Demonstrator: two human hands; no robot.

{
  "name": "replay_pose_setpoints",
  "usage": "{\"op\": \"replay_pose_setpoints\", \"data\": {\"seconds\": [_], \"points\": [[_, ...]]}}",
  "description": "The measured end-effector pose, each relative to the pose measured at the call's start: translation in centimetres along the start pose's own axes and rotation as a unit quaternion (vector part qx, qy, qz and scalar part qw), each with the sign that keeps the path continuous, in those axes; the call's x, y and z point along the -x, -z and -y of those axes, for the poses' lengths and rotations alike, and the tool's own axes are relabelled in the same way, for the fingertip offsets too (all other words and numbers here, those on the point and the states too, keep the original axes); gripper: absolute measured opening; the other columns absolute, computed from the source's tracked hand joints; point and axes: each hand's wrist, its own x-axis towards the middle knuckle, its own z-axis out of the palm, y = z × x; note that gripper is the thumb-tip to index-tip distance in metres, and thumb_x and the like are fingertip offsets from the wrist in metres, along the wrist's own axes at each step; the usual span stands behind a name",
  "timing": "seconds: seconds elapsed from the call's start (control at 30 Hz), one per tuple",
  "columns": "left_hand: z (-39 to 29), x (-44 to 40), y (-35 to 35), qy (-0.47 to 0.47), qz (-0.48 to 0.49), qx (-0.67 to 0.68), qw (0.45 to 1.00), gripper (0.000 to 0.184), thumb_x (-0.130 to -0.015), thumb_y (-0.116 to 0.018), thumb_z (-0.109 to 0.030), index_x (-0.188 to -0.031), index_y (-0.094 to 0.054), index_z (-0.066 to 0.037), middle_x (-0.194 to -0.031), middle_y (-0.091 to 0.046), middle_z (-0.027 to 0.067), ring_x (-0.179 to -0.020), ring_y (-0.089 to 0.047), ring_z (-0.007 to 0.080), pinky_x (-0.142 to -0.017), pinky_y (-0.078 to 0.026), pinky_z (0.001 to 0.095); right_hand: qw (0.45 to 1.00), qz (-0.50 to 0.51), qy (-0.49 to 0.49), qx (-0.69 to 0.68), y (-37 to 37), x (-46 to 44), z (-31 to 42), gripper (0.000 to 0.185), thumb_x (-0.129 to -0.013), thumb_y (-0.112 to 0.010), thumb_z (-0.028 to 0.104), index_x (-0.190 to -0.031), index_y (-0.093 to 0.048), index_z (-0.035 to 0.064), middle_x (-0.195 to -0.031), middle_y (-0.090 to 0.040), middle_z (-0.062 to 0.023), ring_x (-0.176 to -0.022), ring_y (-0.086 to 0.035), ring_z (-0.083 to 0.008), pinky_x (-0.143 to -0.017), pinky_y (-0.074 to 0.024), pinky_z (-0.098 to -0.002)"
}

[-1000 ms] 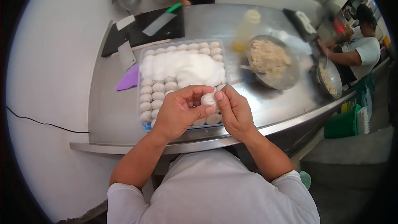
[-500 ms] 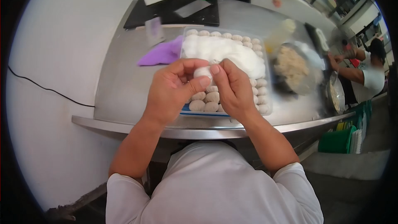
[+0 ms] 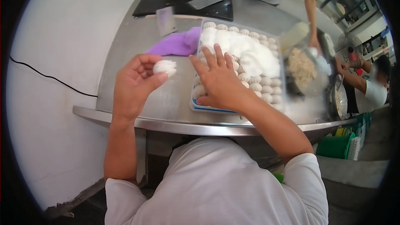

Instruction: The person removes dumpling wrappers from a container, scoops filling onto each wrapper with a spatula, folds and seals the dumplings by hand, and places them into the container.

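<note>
Between the fingers and thumb of my left hand (image 3: 134, 82) is a white pleated dumpling (image 3: 165, 68), held above the steel table left of the tray. My right hand (image 3: 218, 77) is spread flat over the near left part of a clear plastic tray (image 3: 239, 21), its fingers at the edge of a white cloth (image 3: 262, 61). Rows of round dumplings (image 3: 255, 86) fill the tray around the cloth. Some dumplings lie hidden under the cloth and under my right hand; whether the palm touches them I cannot tell.
A purple cloth (image 3: 177, 43) lies left of the tray, near a pale scraper (image 3: 166, 21). Behind is a black board (image 3: 146, 5) with a cleaver (image 3: 206, 1). To the right stand a bowl of filling (image 3: 303, 67) and a pale bottle (image 3: 295, 36). Two co-workers are at the table's far and right sides.
My hands have parted. The left has moved left with the dumpling, and the right has let go and spread over the tray. The far co-worker's arm now reaches toward the filling bowl.
</note>
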Motion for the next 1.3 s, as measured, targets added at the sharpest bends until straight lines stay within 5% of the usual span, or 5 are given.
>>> {"op": "replay_pose_setpoints", "data": {"seconds": [0.43,0.63,0.9,1.1,1.3], "points": [[0.4,1.4,-0.3,0.036,0.05,-0.017,0.998,0.041,-0.085,-0.076,0.003,-0.125,-0.063,0.002,-0.108,-0.07,0.0065,-0.099,-0.065,0.0125,-0.09,-0.053,0.0265,0.999,-0.038,-0.016,0.016,-1.7,-0.6,-0.3,0.087,-0.076,-0.083,0.026,-0.151,-0.042,0.0089,-0.16,-0.031,-0.0261,-0.15,-0.021,-0.0538,-0.121,-0.0225,-0.0634],[0.3,1.4,-1.9,-0.046,0.137,-0.187,0.972,0.039,-0.081,-0.078,0.004,-0.117,-0.067,-0.002,-0.104,-0.07,0.0043,-0.094,-0.064,0.0128,-0.085,-0.052,0.0295,0.995,-0.004,0.013,-0.094,1.2,0.4,-1.9,0.084,-0.076,-0.084,0.027,-0.149,-0.044,0.0105,-0.159,-0.034,-0.0237,-0.151,-0.021,-0.0516,-0.121,-0.0241,-0.0606],[-0.6,0.9,-2.2,-0.084,0.137,-0.241,0.957,0.033,-0.079,-0.078,0.003,-0.111,-0.069,-0.001,-0.103,-0.069,0.0059,-0.09,-0.065,0.0147,-0.083,-0.053,0.0303,0.97,-0.05,0.171,-0.165,0.3,3.4,-3.2,0.018,-0.091,-0.071,0.028,-0.102,-0.076,0.0139,-0.155,-0.04,-0.0232,-0.149,-0.019,-0.0565,-0.118,-0.022,-0.0686],[-0.3,0.4,-2.3,-0.082,0.122,-0.237,0.96,0.034,-0.08,-0.078,0.004,-0.112,-0.069,0.0,-0.104,-0.069,0.0057,-0.091,-0.065,0.0141,-0.084,-0.053,0.0298,0.973,-0.051,0.186,-0.123,-0.7,3.5,-3.2,0.037,-0.098,-0.057,0.045,-0.095,-0.078,0.0142,-0.15,-0.044,-0.0223,-0.15,-0.015,-0.0554,-0.119,-0.0152,-0.0696],[-0.1,1.1,-3.0,-0.065,0.161,-0.248,0.953,0.033,-0.081,-0.077,0.001,-0.113,-0.069,-0.001,-0.103,-0.069,0.0066,-0.091,-0.065,0.016,-0.084,-0.052,0.0307,0.977,-0.057,0.156,-0.133,-0.6,4.8,-4.0,0.02,-0.092,-0.068,0.029,-0.096,-0.076,0.0117,-0.147,-0.046,-0.0214,-0.149,-0.02,-0.0539,-0.119,-0.0199,-0.0677]]}}
